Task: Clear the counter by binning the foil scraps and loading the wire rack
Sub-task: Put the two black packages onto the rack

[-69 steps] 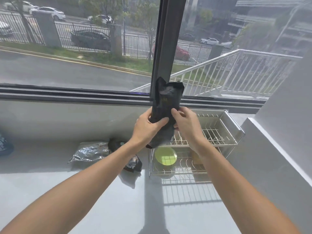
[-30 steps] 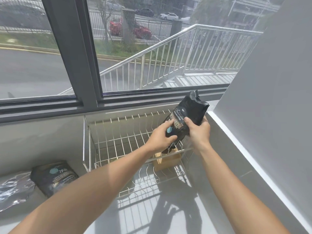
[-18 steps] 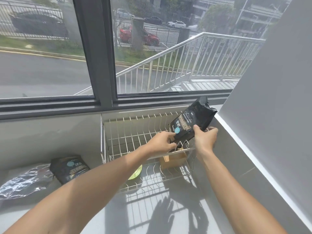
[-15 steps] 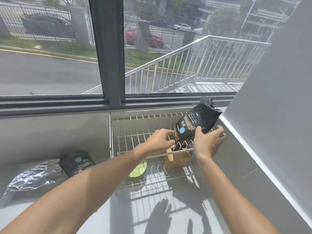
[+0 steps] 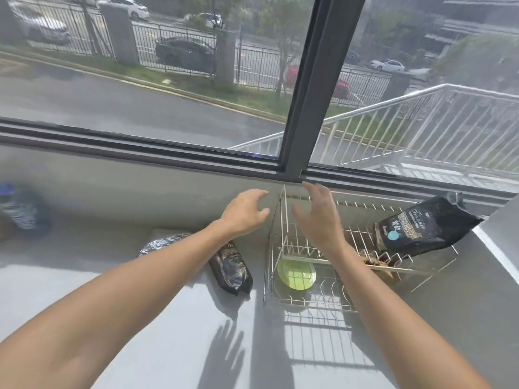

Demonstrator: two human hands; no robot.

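Note:
A black pouch leans on the upper tier of the wire rack at its right end. A second black pouch lies on the counter left of the rack, partly under my left forearm. Crumpled foil sits just left of it. My left hand hovers open above the counter by the rack's left corner. My right hand hovers open over the rack's left part. Neither hand holds anything.
A green plate lies on the rack's lower tier, beside a brown wooden item. A blurred blue and white bag sits far left. A wall borders the counter on the right; the window sill runs behind.
Both hands have let go of the black pouch, which now rests on the rack's upper tier. The hands have moved left, and the view has swung left.

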